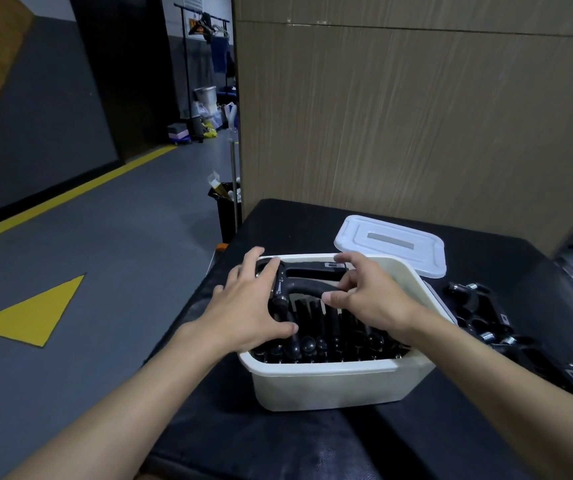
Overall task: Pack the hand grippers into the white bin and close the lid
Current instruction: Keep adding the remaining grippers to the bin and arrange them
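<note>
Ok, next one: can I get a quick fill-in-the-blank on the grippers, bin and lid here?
1. The left hand and right hand together hold one ____ hand gripper above the white bin.
2. The lid is ____ (on/off) the bin, lying on the table behind it.
3. The loose grippers on the table lie to the bin's ____ side.
Missing words: black; off; right.

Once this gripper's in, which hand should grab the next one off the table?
Right. Both hands hold a hand gripper over the white bin, but the loose grippers lie on the table beside the right hand; the left hand would likely have to cross the bin.
</note>
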The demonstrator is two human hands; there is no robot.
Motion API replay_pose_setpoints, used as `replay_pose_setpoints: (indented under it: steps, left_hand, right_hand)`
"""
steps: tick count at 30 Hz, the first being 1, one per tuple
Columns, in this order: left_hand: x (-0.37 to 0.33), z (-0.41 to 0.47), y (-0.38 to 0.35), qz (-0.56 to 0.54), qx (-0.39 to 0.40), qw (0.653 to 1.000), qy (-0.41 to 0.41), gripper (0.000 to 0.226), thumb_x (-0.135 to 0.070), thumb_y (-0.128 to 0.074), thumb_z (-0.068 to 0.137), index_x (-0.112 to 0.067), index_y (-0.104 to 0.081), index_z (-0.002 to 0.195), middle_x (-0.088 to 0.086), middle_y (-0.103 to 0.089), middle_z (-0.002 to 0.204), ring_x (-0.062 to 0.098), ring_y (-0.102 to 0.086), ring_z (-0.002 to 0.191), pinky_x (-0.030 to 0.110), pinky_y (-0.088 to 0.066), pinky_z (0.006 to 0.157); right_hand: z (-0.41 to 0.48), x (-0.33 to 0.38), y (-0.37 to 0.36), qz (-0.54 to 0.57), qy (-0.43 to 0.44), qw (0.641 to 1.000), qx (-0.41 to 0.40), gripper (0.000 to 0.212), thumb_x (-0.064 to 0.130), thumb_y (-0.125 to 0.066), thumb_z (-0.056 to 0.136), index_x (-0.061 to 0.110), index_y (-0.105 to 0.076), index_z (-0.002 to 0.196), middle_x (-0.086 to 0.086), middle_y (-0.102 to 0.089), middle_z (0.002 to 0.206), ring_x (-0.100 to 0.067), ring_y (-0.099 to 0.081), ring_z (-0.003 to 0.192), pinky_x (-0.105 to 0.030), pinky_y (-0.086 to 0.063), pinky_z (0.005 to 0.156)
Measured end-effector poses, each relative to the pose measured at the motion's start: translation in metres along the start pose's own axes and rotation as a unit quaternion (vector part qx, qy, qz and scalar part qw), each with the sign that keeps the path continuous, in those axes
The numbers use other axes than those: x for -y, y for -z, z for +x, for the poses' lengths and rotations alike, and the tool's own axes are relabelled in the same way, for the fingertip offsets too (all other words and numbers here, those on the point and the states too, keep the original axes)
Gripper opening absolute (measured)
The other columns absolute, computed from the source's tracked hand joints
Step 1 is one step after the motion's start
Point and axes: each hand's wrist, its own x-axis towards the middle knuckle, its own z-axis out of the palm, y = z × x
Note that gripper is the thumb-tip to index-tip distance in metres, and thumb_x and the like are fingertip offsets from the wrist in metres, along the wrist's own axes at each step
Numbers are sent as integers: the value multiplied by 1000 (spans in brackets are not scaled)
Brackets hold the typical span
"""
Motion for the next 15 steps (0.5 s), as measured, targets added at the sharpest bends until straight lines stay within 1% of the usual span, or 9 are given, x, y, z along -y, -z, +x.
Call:
replay_pose_setpoints:
  steps: [2,4,7,9,11,12,13,14,15]
  left_hand:
    - [-1,-1,1,-7,-20,999,-28,108,-67,-72,71,-35,-13,156,-17,-3,157,17,-14,149,56,-33,112]
    - [-2,-1,1,-5,-36,998,-46,101,-71,-67,72,-41,-17,154,-16,-17,153,14,-19,146,54,-33,110]
    - [-1,0,1,11,-17,999,-36,107,-74,-62,73,-38,-8,157,-12,-19,157,16,-10,150,52,-27,115]
    - [-2,1,1,24,-1,999,-22,109,-75,-60,73,-30,-10,158,-10,-20,155,17,-7,149,52,-26,116]
    - [-5,1,2,9,-4,1000,-9,94,-72,-58,70,-28,-29,148,-10,-31,143,17,-15,144,49,-30,112]
    - [-7,0,3,-2,-8,1000,-1,83,-70,-54,67,-29,-37,137,-10,-35,133,16,-19,139,47,-32,110]
    - [-9,0,3,-9,-7,1000,6,76,-69,-48,63,-30,-41,128,-9,-37,127,16,-22,136,46,-33,109]
    - [-9,0,3,-15,-4,1000,10,75,-68,-42,60,-29,-42,124,-9,-37,123,15,-23,134,45,-33,109]
    - [-10,-1,3,-22,-3,1000,12,74,-67,-38,59,-29,-42,123,-9,-37,121,14,-23,133,45,-33,109]
  right_hand:
    - [-3,7,7,26,4,999,18,61,21,-77,83,26,-42,133,-3,-65,88,-14,-61,73,-24,-45,68]
    - [-7,9,11,27,5,999,22,58,21,-77,83,28,-43,129,-3,-65,87,-15,-62,73,-25,-46,67]
    - [-10,8,11,22,6,999,24,54,22,-77,83,28,-43,125,-6,-67,89,-15,-61,70,-26,-44,62]
    - [-14,7,11,34,7,999,28,52,22,-77,83,27,-43,124,-4,-65,84,-12,-59,67,-22,-41,58]
    - [-17,8,15,45,15,998,34,48,23,-74,86,27,-44,123,2,-64,79,-7,-56,63,-18,-41,58]
    - [-19,11,17,49,20,998,31,44,26,-72,88,28,-45,122,4,-64,77,-7,-56,63,-18,-43,60]
    - [-18,12,22,57,21,998,18,36,30,-68,90,28,-48,120,4,-65,76,-8,-57,65,-20,-45,62]
    - [-16,9,28,67,5,998,-5,26,31,-62,94,23,-53,118,1,-68,77,-11,-60,67,-23,-47,64]
    - [-12,5,35,65,-29,997,-21,20,27,-54,98,14,-57,114,-8,-70,81,-15,-61,69,-26,-47,65]
